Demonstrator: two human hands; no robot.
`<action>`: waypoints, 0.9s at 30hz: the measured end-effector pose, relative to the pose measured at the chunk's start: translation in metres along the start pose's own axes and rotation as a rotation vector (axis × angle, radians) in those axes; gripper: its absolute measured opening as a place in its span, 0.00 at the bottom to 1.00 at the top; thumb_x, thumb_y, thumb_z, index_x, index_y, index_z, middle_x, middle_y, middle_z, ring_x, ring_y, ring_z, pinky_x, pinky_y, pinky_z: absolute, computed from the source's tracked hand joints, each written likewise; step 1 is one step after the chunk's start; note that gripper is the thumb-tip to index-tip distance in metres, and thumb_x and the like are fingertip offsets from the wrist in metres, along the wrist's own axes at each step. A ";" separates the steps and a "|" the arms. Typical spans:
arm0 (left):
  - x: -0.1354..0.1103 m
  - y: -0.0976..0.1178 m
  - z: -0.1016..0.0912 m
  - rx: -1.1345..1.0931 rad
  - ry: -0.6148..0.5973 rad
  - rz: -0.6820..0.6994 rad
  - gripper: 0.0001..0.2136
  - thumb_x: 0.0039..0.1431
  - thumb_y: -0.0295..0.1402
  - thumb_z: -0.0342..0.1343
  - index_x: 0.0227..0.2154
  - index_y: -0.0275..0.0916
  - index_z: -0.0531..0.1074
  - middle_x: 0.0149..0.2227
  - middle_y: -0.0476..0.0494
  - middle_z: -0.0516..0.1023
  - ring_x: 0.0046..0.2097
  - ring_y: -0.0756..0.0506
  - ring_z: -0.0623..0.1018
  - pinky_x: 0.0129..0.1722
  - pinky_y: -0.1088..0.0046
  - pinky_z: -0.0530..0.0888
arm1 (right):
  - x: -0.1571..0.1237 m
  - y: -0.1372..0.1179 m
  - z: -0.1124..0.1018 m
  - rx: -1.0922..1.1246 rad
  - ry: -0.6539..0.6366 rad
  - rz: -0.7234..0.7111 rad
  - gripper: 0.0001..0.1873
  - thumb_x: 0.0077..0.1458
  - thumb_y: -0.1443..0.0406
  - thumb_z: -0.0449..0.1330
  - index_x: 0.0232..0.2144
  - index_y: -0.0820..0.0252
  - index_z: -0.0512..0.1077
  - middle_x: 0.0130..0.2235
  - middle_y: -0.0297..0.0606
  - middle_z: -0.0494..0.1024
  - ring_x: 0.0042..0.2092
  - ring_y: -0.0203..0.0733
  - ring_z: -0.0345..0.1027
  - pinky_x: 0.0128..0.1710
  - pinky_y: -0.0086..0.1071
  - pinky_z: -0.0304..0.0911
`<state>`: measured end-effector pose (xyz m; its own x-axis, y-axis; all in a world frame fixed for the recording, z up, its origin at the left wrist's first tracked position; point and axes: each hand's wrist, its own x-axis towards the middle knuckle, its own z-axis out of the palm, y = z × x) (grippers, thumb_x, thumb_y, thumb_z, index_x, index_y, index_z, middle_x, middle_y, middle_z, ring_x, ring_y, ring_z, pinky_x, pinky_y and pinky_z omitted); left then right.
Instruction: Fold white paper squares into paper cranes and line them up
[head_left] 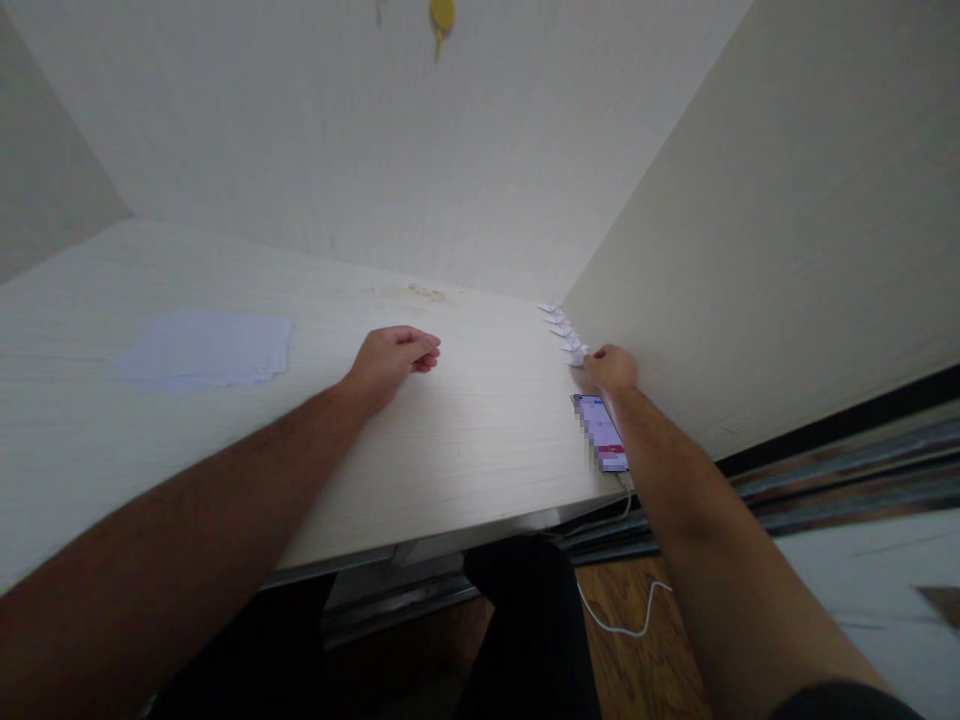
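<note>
Two dark-clad legs (536, 620) are being partly covered by the near edge of a white desktop (465, 440). Beneath, a wood-patterned floor (626, 590) is being crossed by a white cable (622, 632). At the desktop's right, a lit phone (603, 434) is being supported just beside the right forearm. A stack of white paper (206, 345) is being carried at the left. The desktop is being bounded behind by a pale wall (360, 130) and at the right by a side panel (810, 230).

Near the far right corner, a row of small white folded papers (564, 332) is being supported, its long axis being directed away and slightly leftward. Thin tips are being pointed left.

The left hand (397, 352) is being held palm inward over the desktop's middle, fingers curled and thumb against them; any contents are being hidden. Farther right, the right hand (612, 368) is being held at the row's near end, fingertips narrow at the nearest paper; whether it is being gripped cannot be told.
</note>
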<state>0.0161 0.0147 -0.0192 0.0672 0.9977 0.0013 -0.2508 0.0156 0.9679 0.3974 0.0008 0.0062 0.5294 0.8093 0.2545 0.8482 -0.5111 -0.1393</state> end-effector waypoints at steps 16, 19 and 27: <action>0.000 0.000 -0.001 0.015 -0.025 0.035 0.04 0.45 0.29 0.66 0.25 0.34 0.79 0.27 0.40 0.80 0.28 0.48 0.77 0.32 0.71 0.73 | -0.070 0.042 -0.033 0.124 -0.081 -0.164 0.18 0.54 0.55 0.66 0.42 0.62 0.73 0.36 0.40 0.79 0.35 0.40 0.71 0.33 0.30 0.59; 0.000 -0.001 -0.001 0.017 -0.029 0.041 0.04 0.45 0.29 0.66 0.25 0.34 0.79 0.27 0.40 0.79 0.28 0.48 0.76 0.31 0.71 0.72 | -0.084 0.047 -0.032 0.092 -0.133 -0.174 0.18 0.53 0.57 0.67 0.42 0.61 0.73 0.37 0.39 0.79 0.34 0.39 0.70 0.32 0.30 0.58; 0.001 -0.002 0.000 0.052 -0.031 0.030 0.03 0.47 0.29 0.65 0.25 0.34 0.78 0.26 0.42 0.79 0.27 0.50 0.76 0.31 0.72 0.72 | -0.086 0.033 -0.037 0.204 -0.020 -0.189 0.15 0.52 0.56 0.64 0.37 0.61 0.74 0.33 0.38 0.77 0.33 0.40 0.68 0.33 0.32 0.58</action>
<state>0.0162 0.0155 -0.0209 0.0905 0.9952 0.0372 -0.2022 -0.0182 0.9792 0.3789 -0.0966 0.0148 0.3603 0.8913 0.2754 0.9167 -0.2835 -0.2817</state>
